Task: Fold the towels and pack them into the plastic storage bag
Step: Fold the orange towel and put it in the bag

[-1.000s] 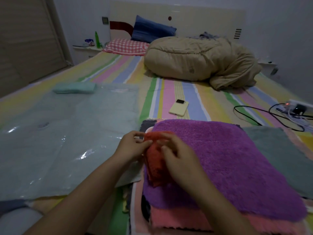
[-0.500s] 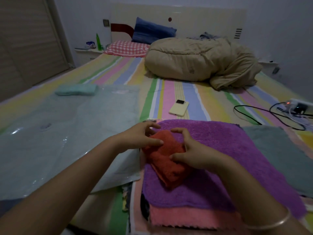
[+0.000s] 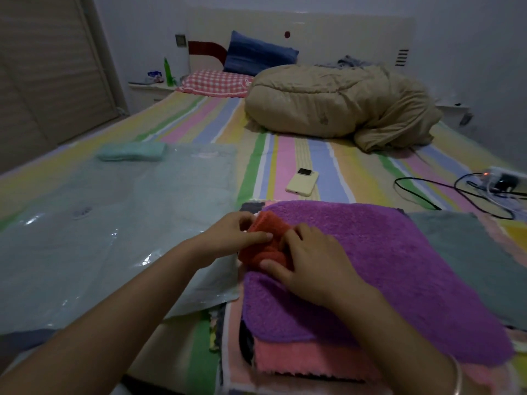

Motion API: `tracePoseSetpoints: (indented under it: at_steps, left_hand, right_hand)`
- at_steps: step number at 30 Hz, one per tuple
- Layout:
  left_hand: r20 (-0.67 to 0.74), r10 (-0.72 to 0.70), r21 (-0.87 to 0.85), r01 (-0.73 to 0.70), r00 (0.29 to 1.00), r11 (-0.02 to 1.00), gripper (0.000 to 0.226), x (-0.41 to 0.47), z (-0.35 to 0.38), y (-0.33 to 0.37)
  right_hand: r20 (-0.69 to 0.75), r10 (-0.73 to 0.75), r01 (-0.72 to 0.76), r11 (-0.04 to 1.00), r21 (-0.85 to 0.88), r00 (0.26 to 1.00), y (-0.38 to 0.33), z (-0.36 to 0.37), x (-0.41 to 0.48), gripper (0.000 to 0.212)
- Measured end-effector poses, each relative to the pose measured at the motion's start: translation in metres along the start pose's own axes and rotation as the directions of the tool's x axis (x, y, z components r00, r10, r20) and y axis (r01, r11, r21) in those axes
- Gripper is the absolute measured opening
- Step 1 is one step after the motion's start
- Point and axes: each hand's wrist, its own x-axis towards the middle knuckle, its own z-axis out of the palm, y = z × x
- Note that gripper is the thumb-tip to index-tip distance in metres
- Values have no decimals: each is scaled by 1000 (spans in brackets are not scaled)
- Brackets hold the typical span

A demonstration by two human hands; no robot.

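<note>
- Centrally placed: orange towel (image 3: 266,238), bunched small, atop purple towel (image 3: 385,252) at stack top, lower right.
- Left hand (image 3: 236,238): curled, pinching orange towel's left edge.
- Right hand (image 3: 310,269): curled, gripping its right side.
- Plastic storage bag (image 3: 114,223): flat on striped bed (image 3: 285,155), left of frame.
- Mint towel (image 3: 132,151): folded, at bag's far end, upper left.

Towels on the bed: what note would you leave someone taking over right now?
Left hand pinches the orange towel on its left side.
Right hand grips its right side.
The orange towel sits bunched on the purple towel atop the stack.
Plastic bag lies flat left of the stack; mint towel at its far end, inside or on top unclear.
Done: orange towel partly folded.
Left: finish it, pack it, then the stack.
</note>
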Motion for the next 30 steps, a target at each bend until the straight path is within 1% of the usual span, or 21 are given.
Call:
tracePoseSetpoints:
  at_steps: [2, 5, 7, 8, 11, 13, 14, 15, 16, 17, 18, 19, 20, 21, 23, 25, 28, 30]
  left_hand:
    - [-38, -4, -20, 3, 999, 1000, 28, -2, 1, 1]
    - [-70, -95, -180, 81, 993, 980, 36, -2, -6, 2]
    - [-40, -180, -278, 162, 983, 947, 40, -6, -16, 3]
    - [-16, -200, -310, 186, 980, 932, 41, -8, -21, 3]
    - [13, -200, -351, 192, 980, 917, 38, -19, -45, 3]
    - [21, -192, -347, 187, 981, 919, 39, -31, -66, -3]
    - [8, -178, -315, 171, 984, 933, 39, -39, -77, -9]
    - [-24, -137, -235, 128, 990, 963, 37, -47, -87, -17]
    - [-77, -69, -83, 63, 995, 995, 34, -57, -98, -28]
    - [-117, 21, 135, -5, 993, 991, 35, -69, -111, -40]
    - [-114, 105, 366, -57, 988, 929, 39, -81, -122, -50]
    - [-74, 162, 558, -93, 984, 825, 48, -92, -134, -59]
    - [-19, 194, 693, -127, 981, 709, 56, -102, -143, -69]
    - [40, 212, 774, -165, 976, 612, 61, -113, -151, -77]
    - [133, 254, 852, -241, 958, 465, 66, -130, -163, -88]
    - [179, 315, 882, -294, 932, 368, 61, -141, -170, -98]
    - [236, 389, 897, -354, 890, 265, 39, -150, -178, -109]
    - [229, 433, 897, -362, 871, 253, 29, -153, -184, -113]
  right_hand:
    - [-28, 20, -21, 999, -34, 999, -5, 5, 2, 80]
    - [-85, 56, -59, 998, -37, 995, -14, 13, 8, 79]
    - [-144, 65, -67, 998, -6, 987, -22, 17, 14, 71]
    - [-180, 62, -59, 998, 20, 982, -27, 18, 16, 64]
    - [-267, 29, 8, 990, 138, 963, -43, 18, 26, 49]
    - [-249, 50, 11, 971, 237, 967, -53, 17, 33, 37]
    - [-231, 67, 1, 959, 282, 971, -59, 18, 35, 30]
    - [-223, 77, -3, 949, 315, 972, -62, 19, 37, 24]
    - [-219, 82, -3, 941, 338, 972, -68, 21, 39, 21]
    - [-214, 87, -4, 932, 361, 973, -76, 24, 41, 20]
    - [-204, 99, -12, 921, 389, 974, -82, 26, 43, 20]
    - [-195, 114, -22, 907, 420, 974, -89, 28, 45, 22]
    - [-188, 131, -34, 894, 446, 973, -96, 31, 47, 24]
    - [-184, 147, -46, 884, 465, 972, -103, 33, 48, 25]
    - [-184, 168, -58, 870, 490, 968, -119, 37, 50, 24]
    - [-193, 172, -51, 858, 511, 966, -138, 39, 50, 21]
    - [-222, 157, -11, 840, 542, 962, -160, 39, 48, 16]
    - [-246, 142, 24, 822, 569, 959, -171, 37, 46, 16]
